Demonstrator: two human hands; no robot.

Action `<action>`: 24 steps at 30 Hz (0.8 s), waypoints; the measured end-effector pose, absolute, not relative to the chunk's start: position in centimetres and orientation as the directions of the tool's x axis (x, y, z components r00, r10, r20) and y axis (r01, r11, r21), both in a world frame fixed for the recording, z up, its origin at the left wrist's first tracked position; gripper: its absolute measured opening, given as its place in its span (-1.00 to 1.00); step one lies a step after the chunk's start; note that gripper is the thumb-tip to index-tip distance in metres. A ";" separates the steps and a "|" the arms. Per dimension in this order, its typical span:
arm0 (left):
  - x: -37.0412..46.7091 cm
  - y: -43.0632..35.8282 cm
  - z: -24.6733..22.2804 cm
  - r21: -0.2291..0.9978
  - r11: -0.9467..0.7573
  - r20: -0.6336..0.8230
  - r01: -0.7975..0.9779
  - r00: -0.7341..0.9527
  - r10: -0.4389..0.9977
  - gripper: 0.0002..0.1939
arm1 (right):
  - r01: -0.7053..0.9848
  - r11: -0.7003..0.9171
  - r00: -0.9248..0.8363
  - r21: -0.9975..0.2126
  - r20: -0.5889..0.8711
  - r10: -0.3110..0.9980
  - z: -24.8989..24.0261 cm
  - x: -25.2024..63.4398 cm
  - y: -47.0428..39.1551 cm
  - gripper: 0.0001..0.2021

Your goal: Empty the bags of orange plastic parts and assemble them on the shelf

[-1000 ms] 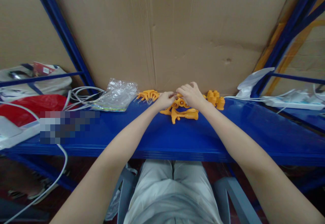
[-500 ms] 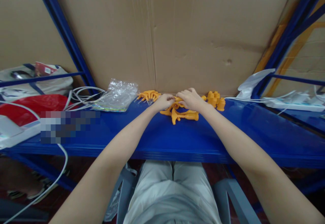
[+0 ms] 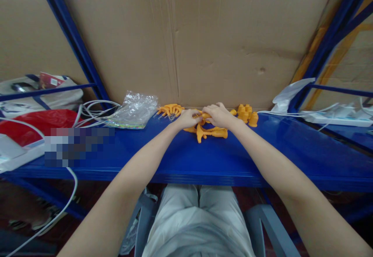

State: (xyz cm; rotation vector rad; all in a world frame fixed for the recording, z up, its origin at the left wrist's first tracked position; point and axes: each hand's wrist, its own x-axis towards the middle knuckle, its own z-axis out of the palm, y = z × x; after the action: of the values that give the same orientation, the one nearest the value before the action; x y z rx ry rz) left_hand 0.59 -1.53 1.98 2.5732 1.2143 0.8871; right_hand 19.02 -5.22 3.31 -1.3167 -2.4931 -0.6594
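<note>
Both hands meet near the back of the blue table. My left hand (image 3: 189,119) is closed with its fingertips at the near end of an orange plastic rod-like piece (image 3: 205,115). My right hand (image 3: 219,114) is closed over the same piece from the right, so much of it is hidden. Just in front of the hands lie several orange plastic parts (image 3: 201,133), some long and ridged. Left of my left hand sit more orange pieces (image 3: 169,110) with metal spirals (image 3: 171,117) beside them. Several short orange cylinders (image 3: 244,113) stand right of my right hand.
A tall cardboard sheet (image 3: 218,47) rises behind the blue table (image 3: 198,161). Clear plastic bags (image 3: 136,111), white cables (image 3: 96,105) and a red bag (image 3: 52,121) lie at the left. A white power strip (image 3: 338,119) is at the right, past a blue post.
My left hand has shifted very slightly right, closer to my right hand, on the orange piece. The right hand and the loose parts look nearly unchanged.
</note>
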 end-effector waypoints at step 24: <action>-1.5 1.1 1.0 0.215 -0.530 0.509 0.820 0.369 0.778 -0.67 | 0.976 -0.198 0.197 0.093 0.019 0.980 7.0 28.9 -5.0 -0.77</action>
State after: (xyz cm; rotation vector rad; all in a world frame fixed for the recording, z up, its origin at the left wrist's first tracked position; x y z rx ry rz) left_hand -1.52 1.13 1.01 2.6594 1.5558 0.9210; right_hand 28.94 -4.96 6.99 -2.4759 -2.0263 -0.1188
